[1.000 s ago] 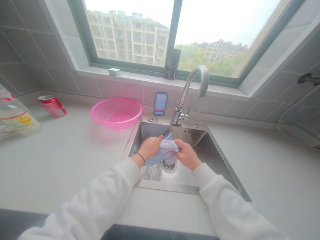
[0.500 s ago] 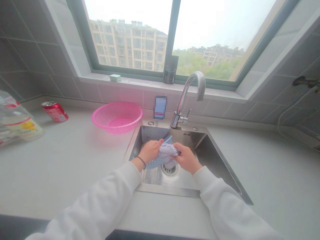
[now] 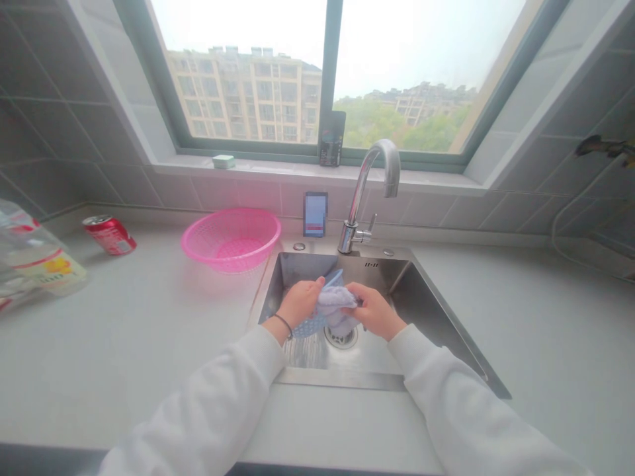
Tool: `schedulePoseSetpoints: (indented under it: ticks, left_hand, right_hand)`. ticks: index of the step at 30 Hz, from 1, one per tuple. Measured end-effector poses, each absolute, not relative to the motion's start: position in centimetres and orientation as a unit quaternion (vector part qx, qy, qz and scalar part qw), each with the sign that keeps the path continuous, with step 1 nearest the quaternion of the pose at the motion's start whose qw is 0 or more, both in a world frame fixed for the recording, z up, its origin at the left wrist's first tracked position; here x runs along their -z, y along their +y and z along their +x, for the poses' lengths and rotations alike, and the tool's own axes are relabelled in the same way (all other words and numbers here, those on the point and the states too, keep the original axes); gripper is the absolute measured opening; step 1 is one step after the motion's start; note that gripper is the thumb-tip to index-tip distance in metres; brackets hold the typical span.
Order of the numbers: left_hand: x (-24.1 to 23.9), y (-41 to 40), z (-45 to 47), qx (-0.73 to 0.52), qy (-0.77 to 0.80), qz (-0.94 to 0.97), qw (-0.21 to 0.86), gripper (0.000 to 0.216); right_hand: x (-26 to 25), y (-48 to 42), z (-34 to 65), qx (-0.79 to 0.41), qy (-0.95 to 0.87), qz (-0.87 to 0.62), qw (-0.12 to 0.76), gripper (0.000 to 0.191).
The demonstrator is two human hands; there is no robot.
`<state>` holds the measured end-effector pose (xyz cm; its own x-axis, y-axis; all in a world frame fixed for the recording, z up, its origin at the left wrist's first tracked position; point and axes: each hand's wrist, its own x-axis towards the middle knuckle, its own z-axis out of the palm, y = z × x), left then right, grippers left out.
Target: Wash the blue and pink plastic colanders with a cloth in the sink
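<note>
Pale lilac cloth (image 3: 337, 305), bunched, held in the air above the steel sink (image 3: 302, 268), close over the drain (image 3: 341, 337). Blue mesh piece (image 3: 308, 325) sits against it, edge showing behind the cloth and below the left hand (image 3: 297, 304); exact kind of object cannot be told.

Left hand: clenched, closing on the cloth from the left, apparently taking the mesh too. Right hand (image 3: 374, 311): fingers curled, gripping the cloth from the opposite side. The two hands nearly meet, so the bundle is pinched between them and kept off the steel; with it held inside the basin, any drips would fall there.

Tap (image 3: 350, 237) stands just beyond the hands; no running water seen. Left of the hands, on the table (image 3: 124, 344), a pink basket (image 3: 231, 254) sits beside the sink, out of the way of the work. Further left lie a red can (image 3: 110, 235) on its side and a clear plastic package (image 3: 34, 258).
</note>
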<state>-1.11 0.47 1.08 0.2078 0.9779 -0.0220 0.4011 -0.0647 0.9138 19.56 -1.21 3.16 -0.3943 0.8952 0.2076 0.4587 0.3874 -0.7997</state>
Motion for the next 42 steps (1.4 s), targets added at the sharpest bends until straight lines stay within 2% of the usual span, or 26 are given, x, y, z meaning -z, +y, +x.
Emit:
schedulePoseSetpoints:
  ticks: [6,15,20,24,33,40,42]
  left_hand:
    - [-1.5,0.3,-1.1,-0.329,0.54,0.634,0.445,0.057]
    - [-0.7,0.9,-1.0,-0.317,0.542,0.672,0.393,0.061]
    - [-0.7,0.8,-1.1,-0.331,0.546,0.649,0.415,0.06]
    - [-0.3,0.9,-1.0,-0.327,0.55,0.637,0.43,0.06]
    - [-0.2,1.0,-1.0,-0.325,0.551,0.65,0.411,0.058]
    - [-0.2,0.8,-0.9,-0.331,0.556,0.642,0.412,0.056]
    - [-0.1,0.9,-0.9,-0.327,0.554,0.644,0.414,0.057]
  right_hand:
    - [-2.2,1.0,22.1,-0.247,-0.715,-0.538,0.372,0.017]
    - [-2.7,-1.5,19.4,-0.38,-0.775,-0.408,0.298,0.016]
    - [-2.0,0.8,21.7,-0.3,-0.718,-0.501,0.379,0.02]
    - [-1.4,1.6,22.7,-0.24,-0.711,-0.548,0.369,0.018]
    - [-2.8,-1.1,20.1,-0.359,-0.752,-0.431,0.345,0.014]
    - [-1.9,1.0,22.3,-0.279,-0.714,-0.523,0.373,0.018]
    - [-1.9,0.7,22.2,-0.288,-0.714,-0.516,0.377,0.018]
